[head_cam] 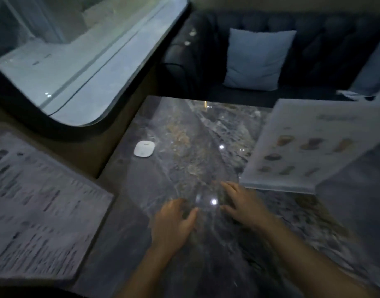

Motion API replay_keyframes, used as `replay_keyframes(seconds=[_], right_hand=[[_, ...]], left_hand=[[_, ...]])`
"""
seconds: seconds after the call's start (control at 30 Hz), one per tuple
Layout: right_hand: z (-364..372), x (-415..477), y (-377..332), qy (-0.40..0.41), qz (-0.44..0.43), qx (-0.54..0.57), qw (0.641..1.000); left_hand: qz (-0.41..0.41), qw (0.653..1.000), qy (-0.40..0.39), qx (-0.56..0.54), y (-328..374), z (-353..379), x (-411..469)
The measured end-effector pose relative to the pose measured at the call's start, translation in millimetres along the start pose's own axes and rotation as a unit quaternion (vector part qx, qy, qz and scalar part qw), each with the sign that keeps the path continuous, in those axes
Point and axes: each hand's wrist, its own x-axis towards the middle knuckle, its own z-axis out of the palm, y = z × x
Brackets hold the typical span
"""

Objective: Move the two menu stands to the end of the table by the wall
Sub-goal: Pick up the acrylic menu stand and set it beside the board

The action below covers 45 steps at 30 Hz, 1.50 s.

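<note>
Two menu stands stand on a dark marble table (184, 134). One menu stand (40, 209), covered in blurred lines of text, is at the near left edge. The other menu stand (309, 145), with pictures of food, leans at the right. My left hand (174, 224) and my right hand (243, 205) hover over the table's middle between the stands, fingers spread, holding nothing and touching neither stand.
A small white rounded device (144, 148) lies on the table near its left edge. A wall with a curved-framed window (81, 67) runs along the left. A dark tufted sofa (326, 39) with a pale cushion (258, 59) sits beyond the far edge.
</note>
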Motion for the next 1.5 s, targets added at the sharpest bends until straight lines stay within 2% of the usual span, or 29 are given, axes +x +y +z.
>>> replay_keyframes(seconds=[0.1,0.3,0.53,0.7,0.77,0.87,1.03,1.27,1.5], right_hand=[[-4.8,-33.7,38.9,0.018,0.075,-0.002,0.997],[-20.8,-91.7,109.7,0.051,0.218,-0.021,0.974],[-52.2,-120.4,165.7,0.129,0.26,0.059,0.955],[-65.2,-102.5,181.5,0.162,0.287,0.201,0.923],[-70.1,-90.9,183.4,0.193,0.279,0.255,0.905],[-74.2,-77.9,181.9,0.252,0.213,0.304,0.894],[-68.6,-65.8,184.5,0.25,0.21,0.343,0.881],[-64.3,-58.0,186.2,0.283,0.229,0.336,0.869],[-68.5,-42.4,168.6,0.297,0.199,0.349,0.866]], left_hand=[[0.018,0.999,-0.036,0.004,29.8,17.8,14.8],[0.087,0.994,-0.059,0.003,84.7,51.7,47.1],[0.106,0.993,-0.048,-0.007,123.3,62.1,74.0],[0.079,0.995,-0.044,-0.046,134.9,61.8,78.7],[0.074,0.992,-0.056,-0.086,138.0,62.4,79.2],[0.084,0.985,-0.052,-0.139,141.2,63.0,78.4],[0.083,0.976,-0.019,-0.201,142.6,63.3,81.0],[0.083,0.979,0.029,-0.182,138.2,66.0,82.9],[0.062,0.98,0.05,-0.184,124.5,51.1,82.8]])
